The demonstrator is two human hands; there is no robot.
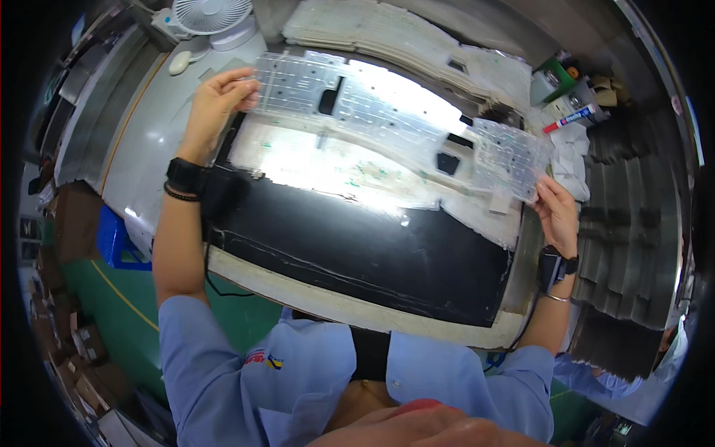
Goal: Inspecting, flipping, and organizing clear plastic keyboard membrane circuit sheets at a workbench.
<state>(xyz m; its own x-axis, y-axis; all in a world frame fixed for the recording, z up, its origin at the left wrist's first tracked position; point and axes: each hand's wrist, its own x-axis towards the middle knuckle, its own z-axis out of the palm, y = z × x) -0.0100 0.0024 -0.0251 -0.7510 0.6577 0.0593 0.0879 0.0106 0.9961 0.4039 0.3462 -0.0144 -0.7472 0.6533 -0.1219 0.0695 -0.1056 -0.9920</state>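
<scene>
Closest in ran the pale rim of the worktop (pixel 313 294), with the black mat (pixel 357 249) just beyond it. Across the mat's far part lay a scuffed, pale panel (pixel 320 153). And there, over that panel, was the clear plastic sheet (pixel 395 100), stretched between two hands! The left hand (pixel 220 97) had its fingers pinched on the left end; the right hand (pixel 555 200) had its fingers closed on the lower right corner. Whether the sheet touched the panel, I couldn't tell. Risky spot: with only the ends gripped, the middle might sag or crease at its cut-outs, and one slipping pinch could drop a corner skewed onto the panel. Right of the mat sat a red-capped marker (pixel 570 119); beyond it, a stack of sheets (pixel 372 28); far left, a white fan (pixel 212 15).
</scene>
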